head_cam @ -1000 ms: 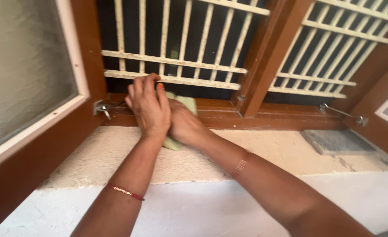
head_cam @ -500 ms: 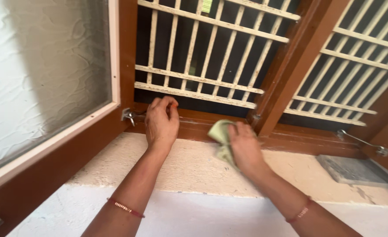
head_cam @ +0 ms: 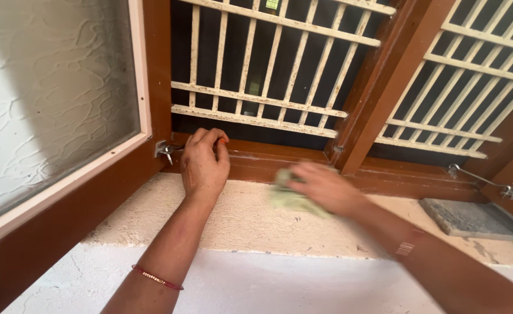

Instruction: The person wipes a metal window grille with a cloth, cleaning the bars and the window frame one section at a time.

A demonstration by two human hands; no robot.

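Note:
My left hand (head_cam: 204,163) rests with curled fingers on the brown wooden bottom rail of the window frame (head_cam: 256,160), next to a metal stay hook (head_cam: 166,150). My right hand (head_cam: 323,187), blurred by motion, presses a pale green cloth (head_cam: 288,196) onto the rough stone sill (head_cam: 239,215) just below the frame. Part of the cloth is hidden under the hand. A thin red bracelet circles my left wrist.
A white metal grille (head_cam: 268,104) fills the window openings. An open window shutter with frosted textured glass (head_cam: 47,104) swings out at left. A second metal stay (head_cam: 480,177) and a grey stone slab (head_cam: 471,218) lie on the sill at right.
My right hand with the cloth has slid rightward from under the left hand and down off the frame rail onto the sill. The left hand stays on the rail.

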